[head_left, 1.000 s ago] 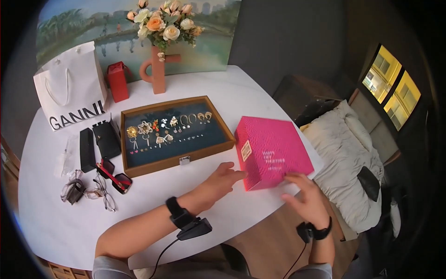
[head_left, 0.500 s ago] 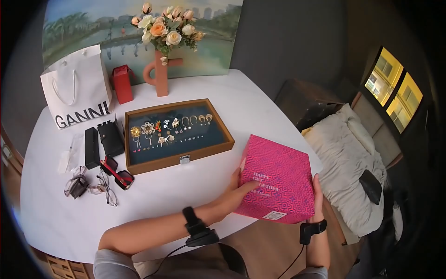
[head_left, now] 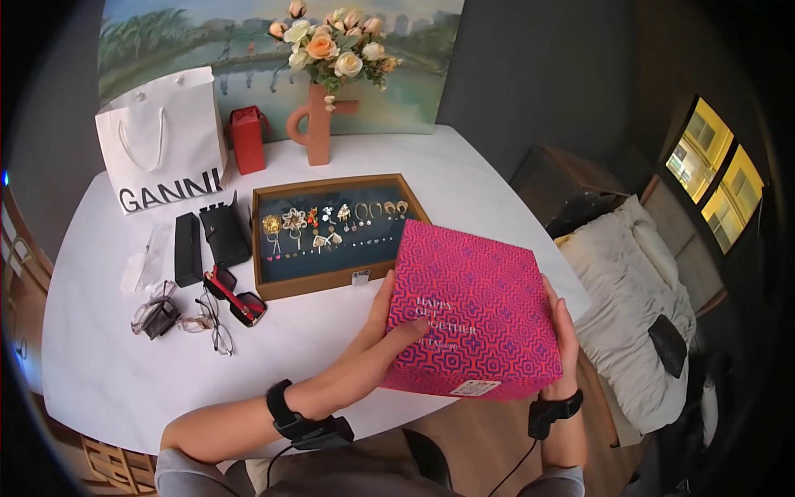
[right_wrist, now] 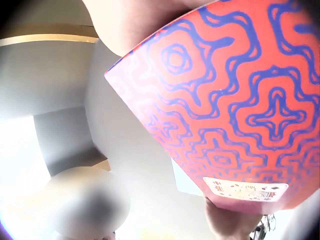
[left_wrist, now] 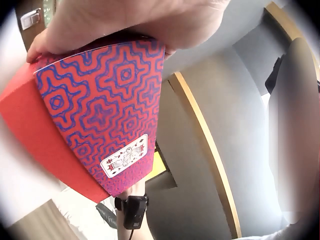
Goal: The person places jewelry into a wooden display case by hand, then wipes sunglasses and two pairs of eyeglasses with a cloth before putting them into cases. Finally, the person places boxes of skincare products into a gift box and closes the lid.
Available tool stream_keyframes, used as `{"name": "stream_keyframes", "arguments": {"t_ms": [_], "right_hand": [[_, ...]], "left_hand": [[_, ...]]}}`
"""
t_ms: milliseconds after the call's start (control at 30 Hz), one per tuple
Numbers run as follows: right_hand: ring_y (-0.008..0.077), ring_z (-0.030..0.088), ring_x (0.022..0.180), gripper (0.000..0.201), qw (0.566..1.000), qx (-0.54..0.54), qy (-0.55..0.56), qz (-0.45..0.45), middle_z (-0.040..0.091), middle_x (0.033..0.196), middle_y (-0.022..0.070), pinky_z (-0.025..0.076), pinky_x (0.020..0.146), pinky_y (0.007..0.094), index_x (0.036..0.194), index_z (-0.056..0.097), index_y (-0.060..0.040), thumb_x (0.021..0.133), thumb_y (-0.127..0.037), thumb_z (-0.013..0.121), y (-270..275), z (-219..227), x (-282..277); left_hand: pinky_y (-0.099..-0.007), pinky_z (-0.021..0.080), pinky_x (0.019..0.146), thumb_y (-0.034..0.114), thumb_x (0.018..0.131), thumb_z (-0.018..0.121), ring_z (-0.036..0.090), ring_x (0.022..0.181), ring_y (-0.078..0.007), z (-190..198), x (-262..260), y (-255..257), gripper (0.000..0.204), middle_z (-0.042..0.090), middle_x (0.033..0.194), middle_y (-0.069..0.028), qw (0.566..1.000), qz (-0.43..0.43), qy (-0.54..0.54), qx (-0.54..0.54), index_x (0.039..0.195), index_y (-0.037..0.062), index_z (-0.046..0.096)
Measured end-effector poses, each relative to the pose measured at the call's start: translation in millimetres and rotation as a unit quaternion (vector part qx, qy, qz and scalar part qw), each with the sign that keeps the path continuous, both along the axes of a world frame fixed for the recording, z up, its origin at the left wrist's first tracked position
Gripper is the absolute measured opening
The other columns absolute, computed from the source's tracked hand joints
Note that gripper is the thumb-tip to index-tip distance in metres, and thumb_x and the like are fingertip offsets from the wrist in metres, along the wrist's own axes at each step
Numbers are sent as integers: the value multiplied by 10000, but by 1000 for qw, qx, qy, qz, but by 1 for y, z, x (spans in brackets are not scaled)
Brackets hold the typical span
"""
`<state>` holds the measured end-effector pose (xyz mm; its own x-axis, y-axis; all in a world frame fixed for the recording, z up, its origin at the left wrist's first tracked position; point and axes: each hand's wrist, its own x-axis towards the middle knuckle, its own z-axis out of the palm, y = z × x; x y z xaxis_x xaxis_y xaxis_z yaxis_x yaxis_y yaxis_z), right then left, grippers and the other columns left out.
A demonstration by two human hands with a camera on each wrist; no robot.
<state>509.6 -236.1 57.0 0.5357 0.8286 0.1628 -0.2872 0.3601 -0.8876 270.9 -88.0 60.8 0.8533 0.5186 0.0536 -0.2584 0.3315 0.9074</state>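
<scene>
A pink-red gift box (head_left: 476, 298) with a blue maze-like pattern is held tilted between both hands, above the table's front right part. My left hand (head_left: 377, 340) grips its left side, thumb lying across the lid beside the printed words. At the right side, my right hand (head_left: 565, 352) holds the box, its fingers reaching up along the edge. In the left wrist view a plain red lower part (left_wrist: 35, 135) shows below the patterned lid. A white playing-card label (left_wrist: 125, 156) is on the front side.
Behind the box lies a wooden jewellery case (head_left: 273, 286) with earrings inside. Sunglasses (head_left: 236, 296), other glasses (head_left: 155, 311) and black cases (head_left: 224, 234) lie to the left. Farther back stand a white paper bag (head_left: 161, 137), a red box (head_left: 247, 141) and a flower vase (head_left: 319, 124).
Both hands have taken hold of the gift box, turned it so a labelled side faces me, and raised it. It has since shifted left, now overlapping the jewellery case's corner in view.
</scene>
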Motion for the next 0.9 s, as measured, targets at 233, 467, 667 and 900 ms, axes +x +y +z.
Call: {"name": "stream_keyframes", "arguments": {"t_ms": [233, 467, 667, 900], "right_hand": [[276, 311, 1471, 711, 999, 26, -34, -15, 321, 1591, 172, 208, 1215, 385, 1563, 234, 27, 973, -259, 509, 21, 16, -34], [309, 341, 1457, 739, 996, -2, -85, -30, 318, 1585, 210, 239, 1211, 403, 1553, 241, 48, 936, -256, 509, 38, 24, -64], [335, 348, 1453, 794, 997, 26, -69, -12, 344, 1563, 237, 243, 1212, 420, 1543, 246, 67, 886, -257, 550, 44, 20, -70], [332, 361, 1446, 765, 998, -17, -56, -14, 356, 1558, 236, 247, 1210, 418, 1539, 258, 68, 895, -239, 534, 56, 16, -66]], "left_hand": [[-313, 225, 1183, 220, 1032, 520, 298, 1451, -205, 14, -30, 16, 785, 266, 1604, -136, 998, 53, -28, 5, 1598, 11, 18], [-302, 233, 1174, 219, 1030, 517, 319, 1429, -173, 16, -57, 23, 785, 307, 1585, -120, 997, 76, -22, 6, 1595, -4, 21], [-294, 258, 1157, 180, 1015, 535, 350, 1401, -164, 19, -59, 28, 797, 355, 1549, -108, 994, 102, -36, 10, 1595, -6, 20], [-300, 270, 1152, 133, 1012, 534, 368, 1386, -159, 21, -67, 31, 792, 353, 1545, -108, 995, 97, -13, 3, 1598, 7, 16]]}}
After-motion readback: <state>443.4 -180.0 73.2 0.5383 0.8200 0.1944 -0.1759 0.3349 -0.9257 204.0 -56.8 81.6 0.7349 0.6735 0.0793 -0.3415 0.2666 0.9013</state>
